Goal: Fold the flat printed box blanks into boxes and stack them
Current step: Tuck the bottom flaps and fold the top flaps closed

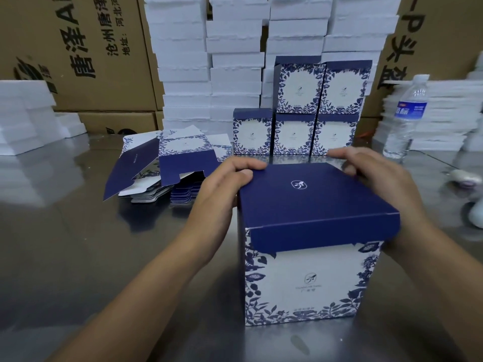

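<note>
A folded box (311, 280) with a navy lid and a blue floral print stands upright on the steel table right in front of me. My left hand (222, 186) grips its far left top corner, thumb on the lid. My right hand (376, 173) curls over the far right top edge. Behind it, several finished boxes (300, 111) stand stacked in two rows. A pile of flat printed blanks (167, 163) lies to the left.
Tall stacks of white foam trays (209, 61) rise at the back, with brown cartons (86, 53) beside them. More white foam (23, 116) sits far left and at the right. A water bottle (405, 116) stands at the right on the steel table (91, 257).
</note>
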The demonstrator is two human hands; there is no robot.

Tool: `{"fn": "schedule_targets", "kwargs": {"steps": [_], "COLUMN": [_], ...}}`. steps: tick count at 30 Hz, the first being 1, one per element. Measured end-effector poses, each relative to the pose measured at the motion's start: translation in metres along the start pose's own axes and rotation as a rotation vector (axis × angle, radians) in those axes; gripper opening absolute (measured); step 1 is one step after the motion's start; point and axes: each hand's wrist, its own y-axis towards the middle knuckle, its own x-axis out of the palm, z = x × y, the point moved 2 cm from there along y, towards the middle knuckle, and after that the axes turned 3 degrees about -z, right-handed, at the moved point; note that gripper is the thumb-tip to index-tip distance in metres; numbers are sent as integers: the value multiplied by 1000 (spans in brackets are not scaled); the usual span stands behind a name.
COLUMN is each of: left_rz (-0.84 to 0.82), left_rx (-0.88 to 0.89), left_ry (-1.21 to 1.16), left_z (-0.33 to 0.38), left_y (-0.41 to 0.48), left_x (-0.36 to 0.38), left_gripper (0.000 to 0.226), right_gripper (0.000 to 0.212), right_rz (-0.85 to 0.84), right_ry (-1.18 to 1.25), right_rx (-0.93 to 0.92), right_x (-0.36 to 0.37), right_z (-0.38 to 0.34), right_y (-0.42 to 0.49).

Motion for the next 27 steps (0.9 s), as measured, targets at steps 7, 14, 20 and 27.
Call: {"fn": "schedule_targets", "kwargs": {"steps": [7,14,20,27], "left_rz": [43,44,-123,-125], "left_rx": [-26,-217,-371,-410], "left_ry": [1,62,435,458], "left_z": [3,13,30,35], "left_y": [2,15,45,51], "left_x": [0,-5,0,9], "left_gripper": [34,23,10,20], "right_gripper": [20,21,17,9], "right_rz": [-175,-302,-308,-278], "right_ry": [-356,-538,-465,-373], "right_rx": [67,314,308,337], "right_x": [14,30,34,34], "right_z": [-21,-22,-22,-23], "right_y": [25,29,28,26]}}
